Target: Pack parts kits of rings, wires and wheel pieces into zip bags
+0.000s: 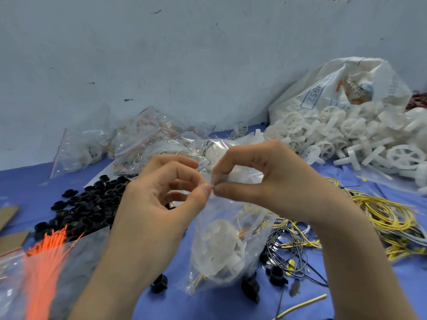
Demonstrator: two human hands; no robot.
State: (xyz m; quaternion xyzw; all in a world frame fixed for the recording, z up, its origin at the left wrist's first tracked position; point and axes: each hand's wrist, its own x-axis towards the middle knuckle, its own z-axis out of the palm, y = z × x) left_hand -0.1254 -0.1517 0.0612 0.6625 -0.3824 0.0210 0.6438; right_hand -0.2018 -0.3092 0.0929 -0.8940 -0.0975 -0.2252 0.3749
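Centrally, zip bag [215, 213]: hangs above the bench [208, 306], white wheel pieces [217, 248] inside.
Left hand [161, 195]: fingers [201, 195] pinch the bag's top edge.
Right hand [272, 179]: fingers pinch the same edge, thumb tips touching.
Black rings [92, 204]: heaped left.
Yellow wires [381, 213]: right.

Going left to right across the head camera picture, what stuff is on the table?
Thin orange strands in a clear bag, pile of black plastic rings, held clear zip bag of white parts, tangle of yellow wires.
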